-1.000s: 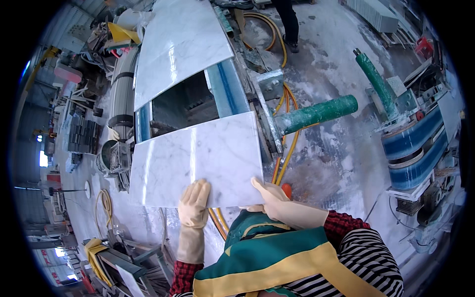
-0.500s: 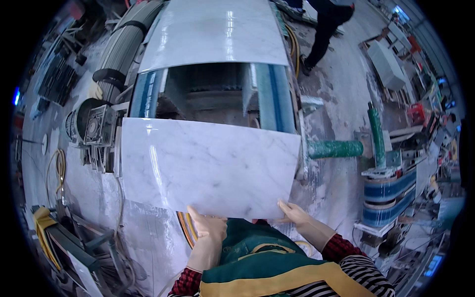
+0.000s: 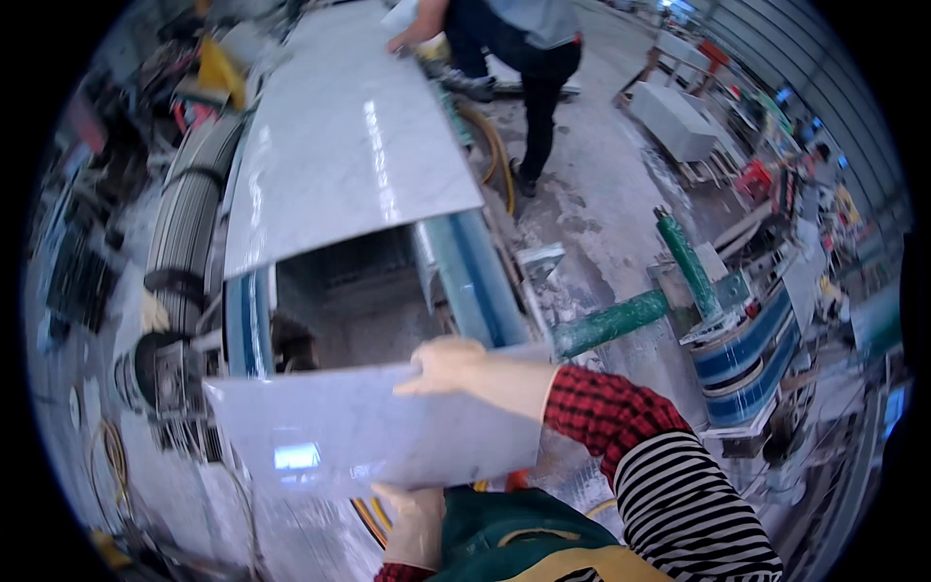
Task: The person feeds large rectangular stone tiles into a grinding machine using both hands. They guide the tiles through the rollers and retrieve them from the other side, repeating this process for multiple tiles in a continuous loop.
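A white, grey-veined marble slab [image 3: 320,417] is in front of me, tilted across the near end of a conveyor. My left hand [image 3: 415,519], in a pale glove, is closed on its near edge, the thumb showing at the edge and the fingers hidden underneath. My right hand [image 3: 456,369], gloved alike, reaches over the far edge and grips there, part of it lying on the slab's face. Beyond the slab, blue belts [image 3: 470,276] flank a dark gap. A larger marble slab [image 3: 339,155] lies farther along the conveyor.
A person [image 3: 524,58] stands at the far right side, one hand on the larger slab. Green rollers [image 3: 611,322] jut out at the right beside a blue belt unit [image 3: 747,369]. Grey ribbed bundle [image 3: 184,228] and a motor [image 3: 160,373] line the left. Hoses [image 3: 116,456] lie on the floor.
My right hand has gone from the near right corner to the far edge. The near slab has tilted, and my view has swung to the right. The person's hand now shows on the larger slab.
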Available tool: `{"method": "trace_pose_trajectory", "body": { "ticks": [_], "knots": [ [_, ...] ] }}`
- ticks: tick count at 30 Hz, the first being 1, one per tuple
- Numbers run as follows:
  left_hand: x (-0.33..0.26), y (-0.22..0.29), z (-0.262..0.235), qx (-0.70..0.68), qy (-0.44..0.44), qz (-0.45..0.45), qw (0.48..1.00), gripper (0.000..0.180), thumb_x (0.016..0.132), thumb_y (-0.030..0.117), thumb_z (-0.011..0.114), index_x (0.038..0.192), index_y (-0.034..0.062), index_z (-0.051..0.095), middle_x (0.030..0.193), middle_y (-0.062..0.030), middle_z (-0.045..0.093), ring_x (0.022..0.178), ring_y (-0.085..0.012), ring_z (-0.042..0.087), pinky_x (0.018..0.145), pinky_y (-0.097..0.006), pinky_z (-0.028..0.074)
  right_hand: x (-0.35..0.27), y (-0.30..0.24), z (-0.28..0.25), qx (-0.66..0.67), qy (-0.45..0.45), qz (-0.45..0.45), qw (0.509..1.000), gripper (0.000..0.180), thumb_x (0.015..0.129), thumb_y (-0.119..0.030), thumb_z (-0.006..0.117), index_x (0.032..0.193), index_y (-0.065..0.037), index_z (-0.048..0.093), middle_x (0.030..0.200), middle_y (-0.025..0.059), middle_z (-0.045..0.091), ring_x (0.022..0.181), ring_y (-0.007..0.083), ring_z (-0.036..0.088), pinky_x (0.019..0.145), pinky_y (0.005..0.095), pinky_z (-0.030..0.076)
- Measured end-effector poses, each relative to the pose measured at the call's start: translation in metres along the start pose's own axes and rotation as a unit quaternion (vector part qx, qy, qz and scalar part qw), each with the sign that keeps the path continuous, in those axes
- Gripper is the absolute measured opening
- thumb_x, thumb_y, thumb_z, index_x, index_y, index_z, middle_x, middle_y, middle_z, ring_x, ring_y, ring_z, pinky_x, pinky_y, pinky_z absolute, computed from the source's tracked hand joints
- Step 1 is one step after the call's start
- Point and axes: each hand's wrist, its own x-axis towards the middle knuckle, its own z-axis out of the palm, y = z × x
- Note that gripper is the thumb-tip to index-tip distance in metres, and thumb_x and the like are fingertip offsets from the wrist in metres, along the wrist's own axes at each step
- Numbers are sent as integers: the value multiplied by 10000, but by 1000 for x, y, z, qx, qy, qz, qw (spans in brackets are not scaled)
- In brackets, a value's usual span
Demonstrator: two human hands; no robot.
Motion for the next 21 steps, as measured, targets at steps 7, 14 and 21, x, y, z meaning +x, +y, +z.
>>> {"method": "trace_pose_trajectory", "body": {
  "ticks": [7,14,21],
  "knots": [
    [-93,65,78,954,44,-77,286,668,1093,582,376,1671,252,319,1733,-63,298,1579,-287,280,1189,-711,232,-135,45,13,102,34,-32,994,718,921,-727,601,1195,-85,765,1167,206,751,1096,383,711,950,484,538],
    [-102,72,162,376,148,332,852,591,1107,491,419,1577,132,416,1609,-90,433,1441,-283,422,1153,-564,338,-283,181,39,319,263,39,910,698,880,-708,698,1095,-47,757,1088,184,754,1036,421,702,898,476,545],
    [-141,24,398,286,-142,380,868,532,1122,400,461,1483,13,513,1485,-117,568,1302,-279,563,1117,-416,443,-408,351,118,555,497,178,643,676,879,-613,791,1146,8,765,1070,186,770,996,300,729,899,391,548]
  ]
}}
